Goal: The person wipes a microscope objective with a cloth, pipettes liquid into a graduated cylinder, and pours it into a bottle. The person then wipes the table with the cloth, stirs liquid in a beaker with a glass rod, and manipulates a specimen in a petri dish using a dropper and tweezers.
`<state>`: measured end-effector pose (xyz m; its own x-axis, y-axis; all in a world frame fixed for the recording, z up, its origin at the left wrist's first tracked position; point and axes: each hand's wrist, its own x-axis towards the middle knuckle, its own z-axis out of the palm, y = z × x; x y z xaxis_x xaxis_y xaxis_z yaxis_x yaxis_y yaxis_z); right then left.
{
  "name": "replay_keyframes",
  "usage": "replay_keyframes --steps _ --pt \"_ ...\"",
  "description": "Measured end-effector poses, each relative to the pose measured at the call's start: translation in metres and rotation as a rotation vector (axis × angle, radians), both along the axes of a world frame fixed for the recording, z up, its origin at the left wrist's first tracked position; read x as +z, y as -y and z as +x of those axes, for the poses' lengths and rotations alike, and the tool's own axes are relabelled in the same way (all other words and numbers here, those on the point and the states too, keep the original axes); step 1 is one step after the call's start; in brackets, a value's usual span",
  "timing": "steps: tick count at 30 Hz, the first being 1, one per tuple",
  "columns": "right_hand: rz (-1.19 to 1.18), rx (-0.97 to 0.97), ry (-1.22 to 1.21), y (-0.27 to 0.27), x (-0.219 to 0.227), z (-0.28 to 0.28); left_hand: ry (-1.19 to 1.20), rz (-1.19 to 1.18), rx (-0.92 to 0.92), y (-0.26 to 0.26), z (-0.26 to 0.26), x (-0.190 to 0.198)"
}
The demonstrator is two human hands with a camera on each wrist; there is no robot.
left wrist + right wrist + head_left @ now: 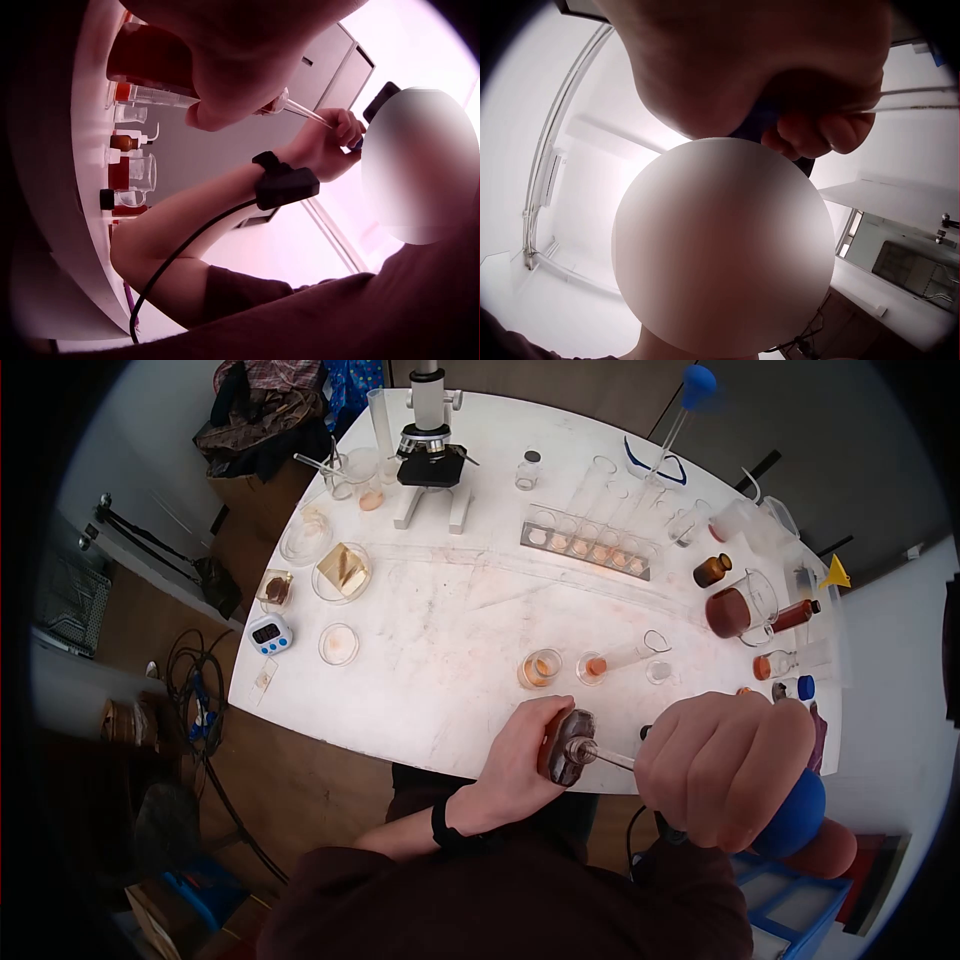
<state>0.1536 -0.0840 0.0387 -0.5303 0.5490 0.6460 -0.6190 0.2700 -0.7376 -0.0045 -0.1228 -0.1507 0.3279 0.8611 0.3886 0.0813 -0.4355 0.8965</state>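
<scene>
At the table's front edge my left hand (515,760) grips a bottle (567,748) of dark red-brown liquid, its fingers wrapped round the side. A thin glass pipette (613,758) runs from the bottle's neck to my right hand (725,770), which is raised to the right with curled fingers. Past that hand's far side shows the pipette's blue rubber bulb (797,815). In the left wrist view the red bottle (154,56) is held close over the table, with the pipette (306,112) reaching the right hand (322,142). The right wrist view shows the blue bulb (757,124) inside the palm.
Just beyond the bottle stand a small beaker (540,669) and a cylinder lying with an orange base (592,667). A test tube rack (585,547), a red-filled jug (730,612) and an amber bottle (712,570) lie further back. The microscope (430,465) and timer (270,633) are left.
</scene>
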Motion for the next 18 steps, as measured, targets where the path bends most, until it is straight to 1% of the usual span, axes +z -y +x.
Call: replay_keyframes --steps 2,4,5,6,7,8,9,10,12,13,15,16,18 --pt "0.015 -0.015 0.007 -0.005 -0.002 0.008 -0.006 0.008 -0.027 -0.001 0.006 -0.001" --pt "0.136 0.234 0.054 -0.022 -0.006 0.018 -0.013 -0.035 -0.043 0.000 0.009 -0.002" --pt "0.036 0.154 0.082 -0.012 -0.005 0.022 -0.021 -0.029 -0.056 0.002 0.011 -0.012" --pt "0.040 0.140 0.075 -0.004 -0.014 0.022 0.006 -0.191 -0.110 0.005 0.012 -0.027" --pt "0.019 0.050 -0.018 0.000 -0.027 0.019 0.031 -0.354 -0.161 0.007 0.012 -0.039" --pt "-0.002 -0.037 -0.108 0.003 -0.033 0.018 0.024 -0.353 -0.168 0.005 0.011 -0.031" --pt "-0.120 -0.033 -0.033 0.005 -0.025 0.019 0.005 -0.228 -0.118 0.003 0.010 -0.017" --pt "-0.116 -0.037 -0.033 0.003 -0.023 0.020 -0.010 -0.103 -0.067 0.001 0.010 -0.009" --pt "-0.061 0.089 0.110 -0.006 -0.020 0.022 -0.019 -0.099 -0.067 0.001 0.011 -0.010" --pt "-0.055 0.089 0.112 -0.009 -0.027 0.023 -0.029 -0.101 -0.065 0.000 0.010 -0.010" --pt "0.055 0.258 0.113 -0.017 -0.046 0.023 -0.004 -0.114 -0.083 0.000 0.009 -0.010" --pt "0.057 0.260 0.112 -0.014 -0.044 0.023 0.020 -0.132 -0.103 -0.001 0.008 -0.009" --pt "-0.089 0.104 0.124 -0.003 -0.030 0.018 0.001 -0.143 -0.113 -0.002 0.006 -0.006"
